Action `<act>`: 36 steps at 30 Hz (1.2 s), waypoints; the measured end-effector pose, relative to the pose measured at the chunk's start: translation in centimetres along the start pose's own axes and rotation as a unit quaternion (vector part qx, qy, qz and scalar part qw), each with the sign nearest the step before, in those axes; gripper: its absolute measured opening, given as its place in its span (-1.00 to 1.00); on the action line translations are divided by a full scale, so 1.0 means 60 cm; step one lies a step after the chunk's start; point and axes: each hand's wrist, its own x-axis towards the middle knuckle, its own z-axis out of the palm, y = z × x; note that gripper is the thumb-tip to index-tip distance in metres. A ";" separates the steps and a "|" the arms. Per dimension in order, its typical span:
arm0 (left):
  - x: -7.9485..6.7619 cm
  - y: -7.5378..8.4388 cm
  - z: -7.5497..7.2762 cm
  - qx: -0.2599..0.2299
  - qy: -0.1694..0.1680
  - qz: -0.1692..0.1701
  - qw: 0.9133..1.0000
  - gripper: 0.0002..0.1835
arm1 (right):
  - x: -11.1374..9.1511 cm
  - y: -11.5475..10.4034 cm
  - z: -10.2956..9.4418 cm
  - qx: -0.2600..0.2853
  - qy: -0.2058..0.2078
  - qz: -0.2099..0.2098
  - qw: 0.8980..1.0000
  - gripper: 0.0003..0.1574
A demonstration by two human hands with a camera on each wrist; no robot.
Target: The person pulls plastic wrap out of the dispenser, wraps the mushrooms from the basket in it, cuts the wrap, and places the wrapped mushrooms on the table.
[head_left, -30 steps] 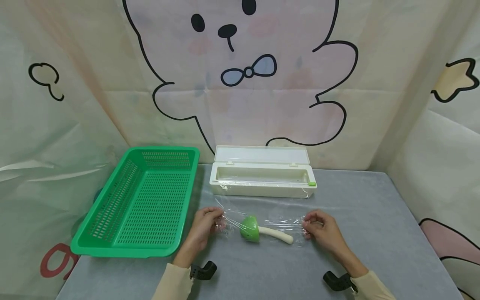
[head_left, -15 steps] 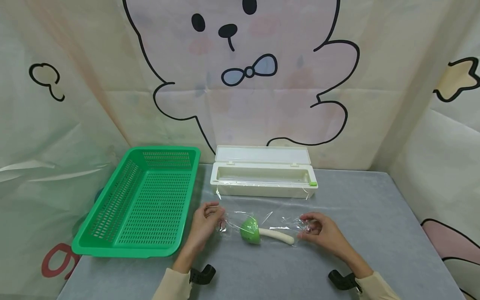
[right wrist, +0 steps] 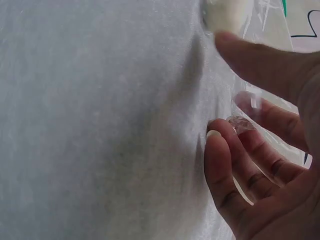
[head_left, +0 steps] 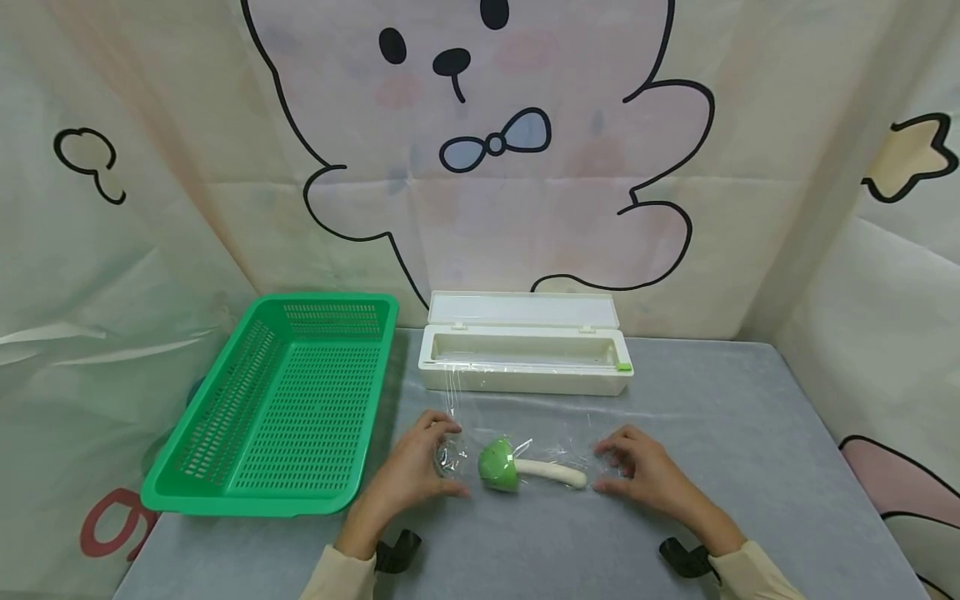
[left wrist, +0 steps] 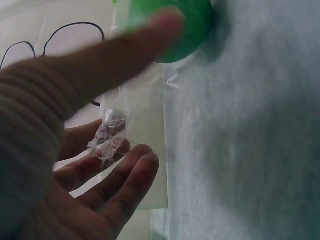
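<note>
A mushroom with a green cap and a long cream stem [head_left: 500, 465] lies on its side on the grey cloth, with clear cling film [head_left: 555, 454] over it. To its left is my left hand [head_left: 411, 467], thumb spread away from the fingers; a crumpled bunch of film [left wrist: 110, 137] rests against those fingers in the left wrist view. My right hand [head_left: 645, 467] is at the stem end, thumb apart from loosely bent fingers that touch the film's edge [right wrist: 242, 124]. The film reaches back toward a white cling film dispenser [head_left: 525, 382], its lid raised.
A green perforated basket [head_left: 270, 504] stands on the left side of the grey-covered table [head_left: 720, 400]. Behind the table hangs a curtain [head_left: 570, 225] printed with a cartoon animal. Black straps with camera mounts sit on both wrists.
Both hands have loosened from the film's ends, and the left thumb has swung out toward the mushroom. The right hand has shifted slightly inward. The film lies slacker over the mushroom.
</note>
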 end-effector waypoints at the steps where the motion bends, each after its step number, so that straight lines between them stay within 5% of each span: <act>1: 0.001 0.000 0.000 0.021 -0.001 0.010 1.000 -0.25 | 0.000 0.001 0.001 -0.005 0.003 0.005 1.000 -0.55; 7: 0.004 -0.006 0.004 0.048 0.025 0.014 0.998 -0.62 | 0.001 0.001 0.007 -0.009 0.027 0.049 0.998 -0.80; 15: 0.012 -0.014 0.011 -0.063 0.071 -0.096 0.991 -0.82 | 0.011 -0.003 0.010 0.046 0.076 0.083 0.993 -0.92; 20: 0.022 -0.021 0.017 -0.128 0.074 -0.125 0.981 -0.75 | 0.019 -0.005 0.007 0.126 0.101 0.165 0.973 -0.80; 24: 0.031 -0.023 0.026 -0.164 0.107 -0.177 0.965 -0.74 | 0.025 -0.006 0.007 0.225 0.121 0.205 0.945 -0.64; 27: 0.037 -0.022 0.034 -0.197 0.140 -0.223 0.944 -0.72 | 0.030 -0.004 0.007 0.271 0.123 0.212 0.931 -0.55; 32: 0.045 -0.020 0.041 -0.292 0.152 -0.255 0.909 -0.48 | 0.037 0.000 0.006 0.291 0.093 0.216 0.927 -0.37; 36: 0.051 -0.019 0.041 -0.338 0.138 -0.244 0.898 -0.46 | 0.040 0.002 0.004 0.296 0.069 0.225 0.926 -0.51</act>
